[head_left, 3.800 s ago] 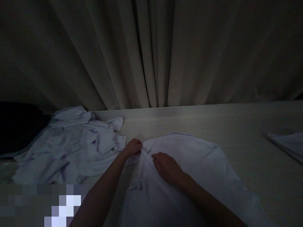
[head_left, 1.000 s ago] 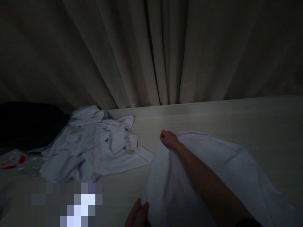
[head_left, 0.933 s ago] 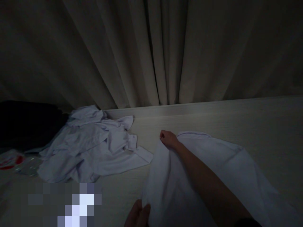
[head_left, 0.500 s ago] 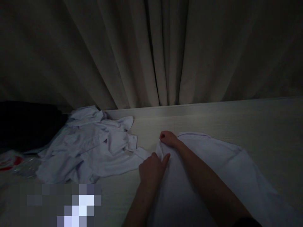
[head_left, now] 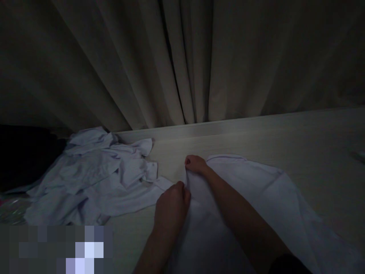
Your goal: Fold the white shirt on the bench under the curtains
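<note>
Head view, dim light. A white shirt [head_left: 256, 198] lies spread on the pale tabletop [head_left: 313, 137], its collar end toward the curtain [head_left: 182, 61] and its long axis running from that far end back toward the person, slightly rightward. All positions below are given relative to this shirt.

The right hand [head_left: 195, 164] rests at the shirt's far-left corner, beside the collar, fingers closed on a fold of the fabric edge; the forearm lies diagonally across the shirt body. The left hand [head_left: 171, 207] sits on the shirt's left edge, just nearer the person than the right hand, fingers [head_left: 182, 188] curled and pinching the same edge. The two hands are close together, nearly touching, so the gripped edge runs short between them. Both hands lie on the shirt's left side; its right side and lower hem lie free on the tabletop.

To the left of the shirt, close but apart from it, is a crumpled pile of white garments [head_left: 94, 179]. Beyond that pile lies a dark mass [head_left: 25, 152], too dark to identify.
</note>
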Motion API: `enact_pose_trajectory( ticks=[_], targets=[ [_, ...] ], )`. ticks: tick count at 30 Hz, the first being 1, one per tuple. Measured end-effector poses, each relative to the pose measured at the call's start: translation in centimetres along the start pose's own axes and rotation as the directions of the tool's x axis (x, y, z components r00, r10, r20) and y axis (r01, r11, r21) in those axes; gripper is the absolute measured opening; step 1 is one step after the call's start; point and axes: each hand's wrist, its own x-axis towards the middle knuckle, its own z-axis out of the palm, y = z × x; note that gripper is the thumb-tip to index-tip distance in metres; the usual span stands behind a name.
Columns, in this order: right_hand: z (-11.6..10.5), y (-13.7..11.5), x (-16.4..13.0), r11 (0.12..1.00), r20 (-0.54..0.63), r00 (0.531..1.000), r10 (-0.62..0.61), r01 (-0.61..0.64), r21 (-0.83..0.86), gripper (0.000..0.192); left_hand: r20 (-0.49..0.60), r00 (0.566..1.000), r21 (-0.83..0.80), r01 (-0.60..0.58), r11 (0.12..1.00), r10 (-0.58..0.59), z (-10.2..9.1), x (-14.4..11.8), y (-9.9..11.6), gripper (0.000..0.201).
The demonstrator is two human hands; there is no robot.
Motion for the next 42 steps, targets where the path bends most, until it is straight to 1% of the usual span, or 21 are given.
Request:
enact_pose_trajectory(
  ticks=[2,6,9,11,12,14,15,16,17,19,20,22,24,27,30,32,34,36,38,40,42],
  targets=[
    [0.0,0.0,0.1,1.0,0.001,1.0,0.0,0.0,-0.003,0.016,0.01,0.997,-0.014,-0.072,0.997,0.072,0.8,-0.2,1.4,0.027],
    [0.2,0.1,0.5,1.0,0.011,1.0,-0.001,0.001,-0.002,0.016,0.085,0.98,-0.031,-0.177,0.984,0.179,3.3,-0.7,3.9,0.031],
    [0.0,0.0,0.7,1.0,0.014,1.0,0.005,-0.005,0.003,0.015,0.161,0.959,-0.048,-0.227,0.973,0.232,4.7,-2.1,5.0,0.034],
    [-0.6,-0.1,0.4,1.0,0.006,1.0,0.002,-0.002,0.007,0.016,0.163,0.945,-0.093,-0.271,0.958,0.283,4.9,-3.7,4.4,0.043],
    [-0.9,-0.2,0.2,1.0,-0.01,1.0,0.001,-0.001,0.004,0.018,0.123,0.941,-0.128,-0.3,0.945,0.315,4.7,-4.7,3.6,0.047],
    [-1.7,-0.6,-0.6,1.0,-0.069,0.998,0.007,-0.009,-0.017,0.022,-0.044,0.942,-0.207,-0.334,0.92,0.332,4.0,-6.5,1.0,0.04],
    [-2.0,-0.8,-1.0,0.999,-0.098,0.995,0.014,-0.018,-0.034,0.023,-0.137,0.949,-0.25,-0.309,0.918,0.283,3.6,-7.4,-0.7,0.034],
    [-2.2,-1.1,-1.5,0.998,-0.118,0.993,0.024,-0.03,-0.052,0.024,-0.204,0.962,-0.296,-0.237,0.925,0.181,3.4,-8.1,-2.5,0.032],
    [-2.2,-1.4,-2.0,0.996,-0.126,0.991,0.035,-0.044,-0.072,0.024,-0.215,0.975,-0.342,-0.124,0.932,0.051,3.4,-8.7,-4.2,0.033],
    [-1.8,-2.2,-2.9,0.991,-0.105,0.993,0.06,-0.072,-0.113,0.025,-0.116,0.982,-0.396,0.09,0.914,-0.147,3.7,-9.4,-6.7,0.039],
    [-1.5,-2.6,-3.3,0.987,-0.091,0.993,0.073,-0.085,-0.137,0.027,-0.043,0.979,-0.403,0.164,0.9,-0.198,3.9,-9.6,-7.4,0.043],
    [-0.5,-3.4,-3.9,0.975,-0.077,0.992,0.097,-0.11,-0.191,0.032,0.068,0.973,-0.42,0.23,0.878,-0.222,4.4,-9.7,-7.8,0.045],
    [0.5,-3.9,-4.3,0.96,-0.079,0.991,0.109,-0.126,-0.249,0.033,0.117,0.97,-0.437,0.242,0.866,-0.212,4.6,-9.5,-7.4,0.037],
    [1.6,-4.1,-4.5,0.941,-0.092,0.99,0.102,-0.126,-0.315,0.031,0.139,0.968,-0.379,0.248,0.891,-0.21,4.4,-9.1,-7.1,0.029],
    [1.9,-4.3,-4.4,0.934,-0.095,0.992,0.08,-0.107,-0.341,0.029,0.147,0.955,-0.241,0.286,0.927,-0.257,4.5,-8.6,-7.9,0.026],
    [1.5,-4.8,-4.6,0.935,-0.1,0.993,0.06,-0.091,-0.343,0.03,0.159,0.948,-0.177,0.303,0.936,-0.276,4.7,-8.4,-8.6,0.025],
    [0.4,-5.4,-5.7,0.948,-0.155,0.987,0.027,-0.075,-0.309,0.035,0.128,0.956,-0.194,0.285,0.939,-0.264,4.8,-8.4,-9.1,0.025],
    [-1.1,-5.7,-8.5,0.981,-0.252,0.968,-0.004,-0.045,-0.189,0.039,0.085,0.975,-0.27,0.221,0.937,-0.206,4.8,-8.4,-9.2,0.03],
    [-2.8,-5.1,-13.7,1.0,-0.319,0.948,0.006,-0.009,-0.009,0.038,0.069,0.988,-0.31,0.15,0.939,-0.135,4.8,-8.3,-9.0,0.042],
    [-4.2,-3.3,-21.2,0.995,-0.285,0.956,0.072,-0.047,0.091,0.036,0.07,0.994,-0.292,0.097,0.952,-0.08,4.8,-8.2,-8.7,0.042],
    [-5.0,-0.8,-29.9,0.987,-0.257,0.953,0.16,-0.148,0.066,0.034,0.043,0.998,-0.248,0.062,0.967,-0.053,4.9,-7.8,-8.4,0.034]
  ],
)
